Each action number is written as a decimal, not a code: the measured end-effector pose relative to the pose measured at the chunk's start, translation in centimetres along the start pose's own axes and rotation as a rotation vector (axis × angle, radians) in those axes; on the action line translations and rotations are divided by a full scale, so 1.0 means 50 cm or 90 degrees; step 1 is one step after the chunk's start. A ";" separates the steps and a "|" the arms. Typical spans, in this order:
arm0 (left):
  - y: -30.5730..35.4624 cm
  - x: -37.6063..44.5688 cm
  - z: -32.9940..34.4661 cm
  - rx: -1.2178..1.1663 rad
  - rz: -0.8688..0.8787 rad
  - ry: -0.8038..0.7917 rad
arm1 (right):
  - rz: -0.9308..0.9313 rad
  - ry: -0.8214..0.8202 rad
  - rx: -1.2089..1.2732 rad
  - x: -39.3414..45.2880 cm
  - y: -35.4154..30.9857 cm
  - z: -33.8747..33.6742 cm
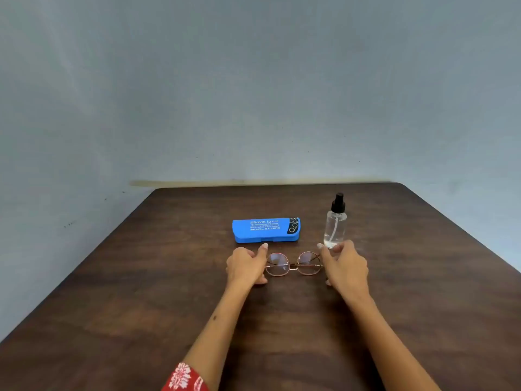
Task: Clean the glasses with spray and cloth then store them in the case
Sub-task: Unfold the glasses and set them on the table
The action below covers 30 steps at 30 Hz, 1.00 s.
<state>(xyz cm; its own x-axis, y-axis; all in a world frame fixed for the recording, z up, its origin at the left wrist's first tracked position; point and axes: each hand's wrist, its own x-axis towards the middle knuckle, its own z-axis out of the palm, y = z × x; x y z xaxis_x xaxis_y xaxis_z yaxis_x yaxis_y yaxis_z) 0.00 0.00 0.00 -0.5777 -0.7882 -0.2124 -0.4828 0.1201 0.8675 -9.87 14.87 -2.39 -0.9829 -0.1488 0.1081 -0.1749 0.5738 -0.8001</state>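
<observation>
a: where are the glasses (293,263) rn?

b: flat on the brown table (423,277), mid, lenses facing me. left hand (244,267) grips the left end w/ finger + thumb, right hand (346,268) grips the right end the same way

a: case?

b: blue case (265,230) lies closed just behind the glasses, not touching them

a: spray?

b: clear spray bottle (335,221) w/ black top stands upright right of the case, just behind my right hand. i see a red patterned sleeve (184,378) at the bottom
</observation>
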 end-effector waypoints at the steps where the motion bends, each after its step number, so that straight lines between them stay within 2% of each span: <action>1: 0.004 0.001 0.001 -0.046 -0.022 -0.011 | 0.012 -0.010 0.010 0.003 -0.002 -0.001; 6: 0.002 0.005 0.008 -0.127 -0.033 -0.029 | 0.021 -0.046 0.055 0.000 -0.018 -0.003; 12: -0.010 0.005 0.014 -0.205 -0.024 -0.031 | 0.002 0.021 0.146 -0.012 -0.005 0.011; 20: -0.033 -0.014 0.010 -0.254 0.040 -0.032 | -0.035 0.046 0.200 -0.035 0.007 0.007; 23: -0.047 -0.020 0.010 -0.221 0.083 -0.036 | -0.065 0.048 0.175 -0.046 0.008 0.006; 30: -0.050 -0.043 0.016 -0.068 0.232 0.050 | -0.151 0.053 0.093 -0.053 0.012 0.017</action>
<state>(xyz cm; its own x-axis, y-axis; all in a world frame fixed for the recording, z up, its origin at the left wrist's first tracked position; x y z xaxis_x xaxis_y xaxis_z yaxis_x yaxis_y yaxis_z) 1.94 1.88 -2.06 -0.6447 -0.7496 0.1500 -0.1809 0.3402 0.9228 -7.32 14.91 -3.66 -0.9179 -0.1948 0.3457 -0.3964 0.4076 -0.8227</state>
